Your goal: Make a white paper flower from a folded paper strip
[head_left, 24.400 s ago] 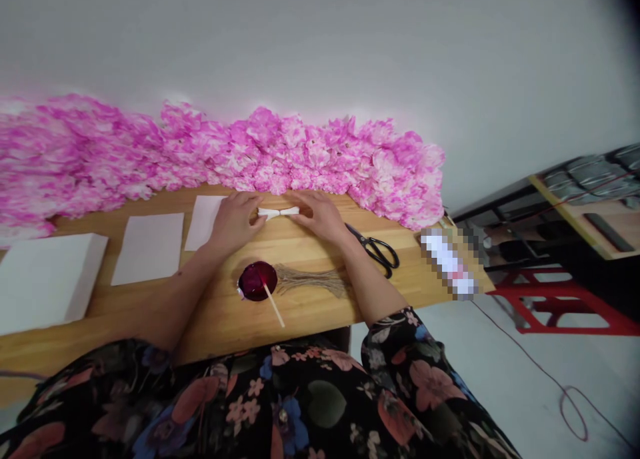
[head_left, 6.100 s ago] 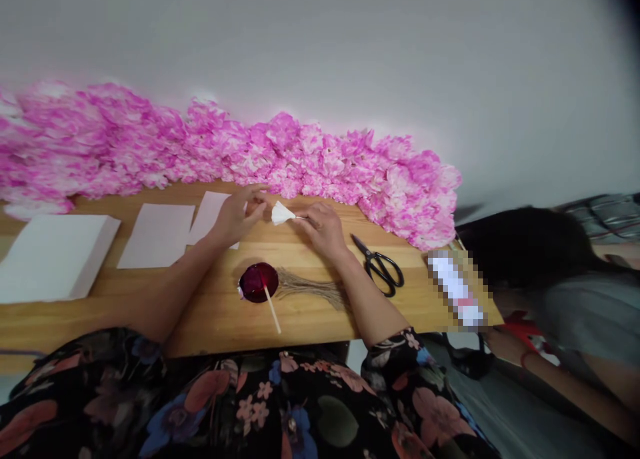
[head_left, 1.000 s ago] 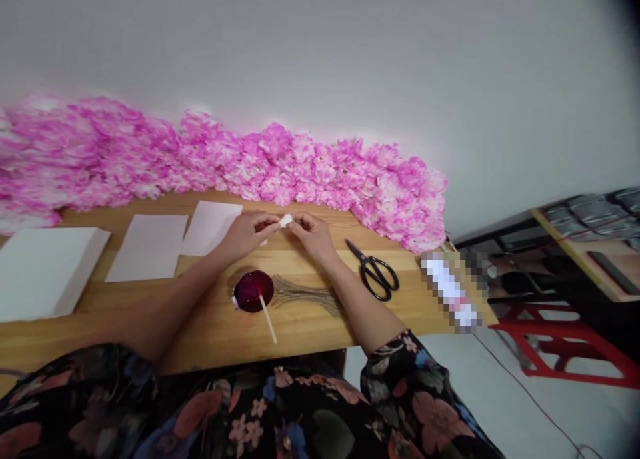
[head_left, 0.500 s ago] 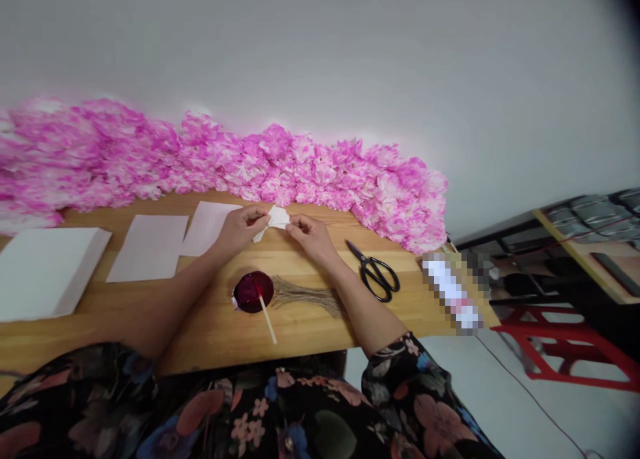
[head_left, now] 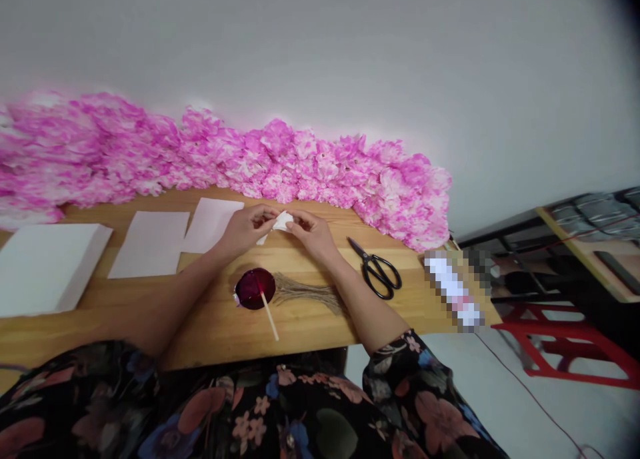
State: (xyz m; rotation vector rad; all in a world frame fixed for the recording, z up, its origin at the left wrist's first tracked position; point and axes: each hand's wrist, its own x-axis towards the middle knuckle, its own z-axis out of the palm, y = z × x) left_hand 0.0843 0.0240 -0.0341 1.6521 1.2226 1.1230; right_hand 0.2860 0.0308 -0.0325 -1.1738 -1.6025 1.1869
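Note:
A small piece of white folded paper (head_left: 283,220) is pinched between both hands above the wooden table. My left hand (head_left: 253,226) grips its left side, fingers closed. From the right, my right hand (head_left: 311,231) holds the other side between thumb and fingers. The fingertips hide part of the paper, so its exact folds cannot be made out. Below the hands stands a bowl of dark magenta liquid (head_left: 251,288) with a pale wooden stick (head_left: 271,318) leaning out of it. A bundle of thin brown twine (head_left: 307,292) lies to its right, partly under my right forearm.
Pink-and-white paper flowers (head_left: 280,159) line the wall side of the table (head_left: 210,342). Black-handled scissors (head_left: 376,270) lie right of my forearm. On the left are two pale sheets (head_left: 150,244) and a thick white paper stack (head_left: 45,266). A red stool (head_left: 575,352) stands at right.
My left hand has moved right, closer to my right hand. The white paper between them looks more gathered and smaller. The view has shifted slightly.

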